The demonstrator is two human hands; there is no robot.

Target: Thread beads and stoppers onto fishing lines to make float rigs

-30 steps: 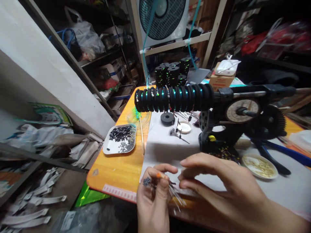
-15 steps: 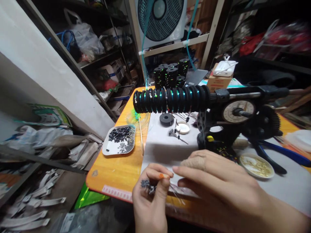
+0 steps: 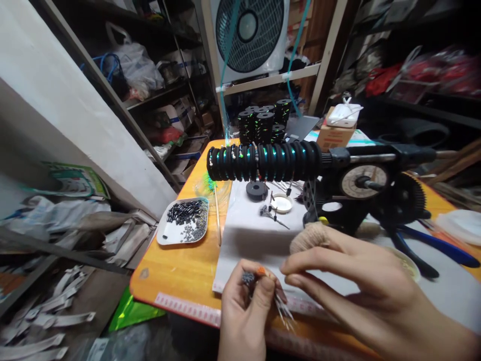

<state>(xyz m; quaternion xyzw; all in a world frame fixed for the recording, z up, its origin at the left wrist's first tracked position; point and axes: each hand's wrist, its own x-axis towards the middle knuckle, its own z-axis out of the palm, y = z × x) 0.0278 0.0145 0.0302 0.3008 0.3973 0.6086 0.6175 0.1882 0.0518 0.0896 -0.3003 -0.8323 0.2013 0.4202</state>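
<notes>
My left hand is closed round a bundle of thin pale wires. Small grey rubber-like pieces poke out between its fingers, and a little orange piece shows at the fingertips. Just to the right, my right hand has thumb and forefinger pressed together, apart from the left fingertips. Whatever may be in that pinch is too small to make out. Tan wrapping covers one right finger.
Beyond the hands stands a black machine with a horizontal roll of black rings. A white tray of black and grey parts lies left, pliers right. Behind are black spools and a fan.
My left hand has moved a little right, and more of the wire ends show below it. The right thumb and forefinger have come together. The view has shifted slightly.
</notes>
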